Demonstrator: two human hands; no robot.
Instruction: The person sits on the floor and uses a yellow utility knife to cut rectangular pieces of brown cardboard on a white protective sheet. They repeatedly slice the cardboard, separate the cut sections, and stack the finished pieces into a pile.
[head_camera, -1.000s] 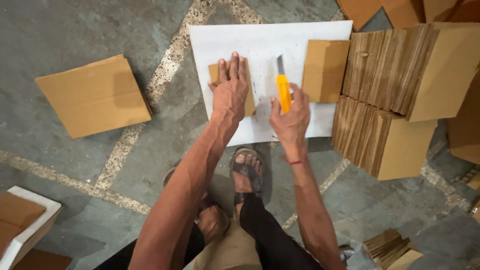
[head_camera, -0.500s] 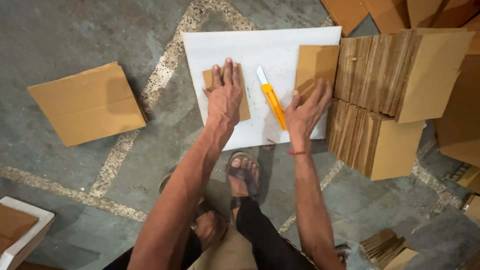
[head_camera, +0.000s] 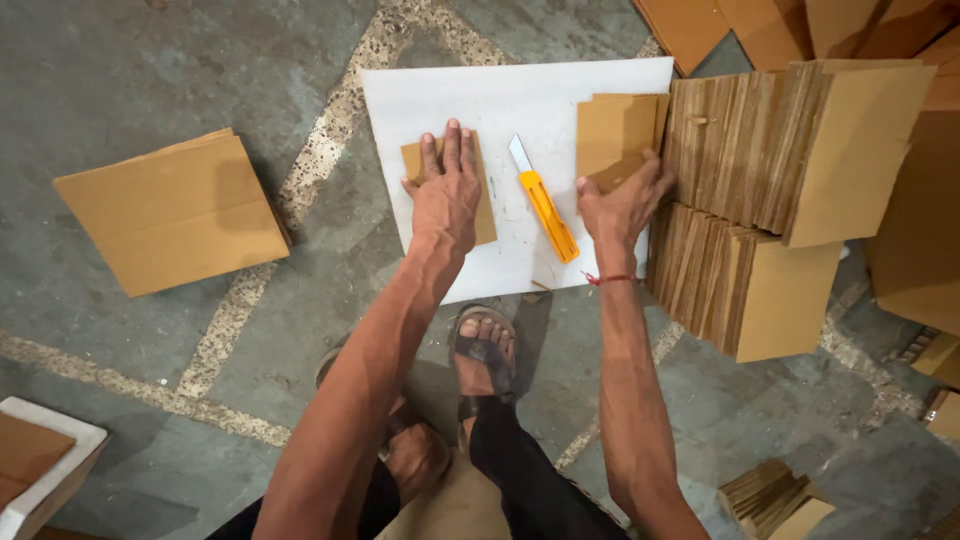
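Observation:
A white board (head_camera: 480, 95) lies on the floor in front of me. My left hand (head_camera: 447, 190) presses flat on a small cardboard piece (head_camera: 484, 205) on the board. A yellow utility knife (head_camera: 545, 203) lies loose on the board between my hands, blade pointing away. My right hand (head_camera: 622, 200) rests with spread fingers on the lower edge of a second cardboard piece (head_camera: 612, 130) at the board's right side. Neither hand grips anything.
Two rows of stacked cardboard sheets (head_camera: 790, 140) stand on edge right of the board. A flat cardboard stack (head_camera: 170, 210) lies at left. A white tray (head_camera: 45, 465) sits at bottom left. More cardboard (head_camera: 770, 495) lies at bottom right. My sandalled foot (head_camera: 482, 350) is below the board.
My right hand put the yellow knife down on the board and moved right onto the second cardboard piece. My left hand stayed on the small piece.

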